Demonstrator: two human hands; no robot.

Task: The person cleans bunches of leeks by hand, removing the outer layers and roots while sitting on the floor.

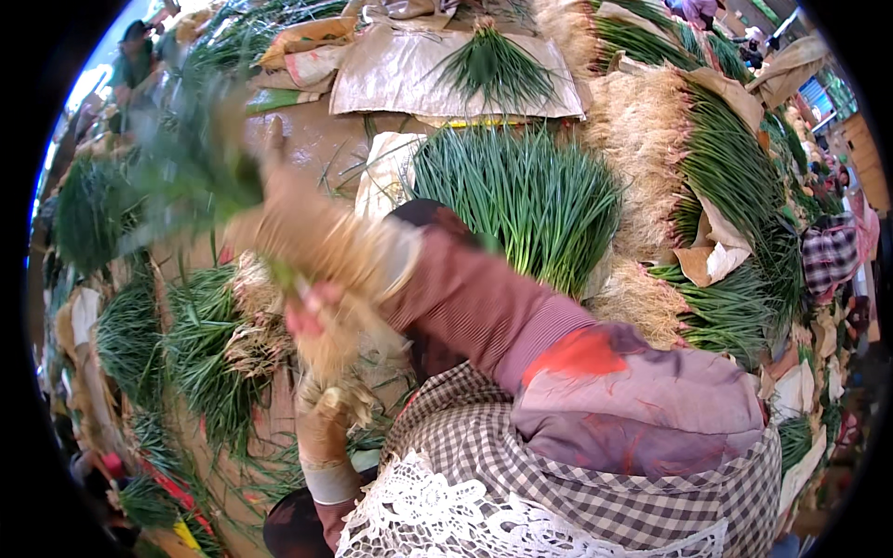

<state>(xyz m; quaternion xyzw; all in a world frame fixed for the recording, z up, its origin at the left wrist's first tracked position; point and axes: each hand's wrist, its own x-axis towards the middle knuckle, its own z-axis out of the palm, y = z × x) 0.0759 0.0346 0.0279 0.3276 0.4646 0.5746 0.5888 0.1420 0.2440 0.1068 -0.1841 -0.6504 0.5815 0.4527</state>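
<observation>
My right hand, in a tan glove and blurred by motion, grips a bunch of spring onions at the left. The bunch's green leaves fan toward the upper left; its pinkish bulbs and pale roots hang below the hand. Lower down, my gloved left hand is closed just under those roots. Pale root strands show at its fingers, but what it holds is hidden. To the left of both hands lies a heap of spring onions with tangled roots.
A large upright bundle of green onion leaves stands ahead of my knees. Beyond it, a small bunch lies on a pale sack. Stacked onions with roots outward line the right. Other people sit at the far right.
</observation>
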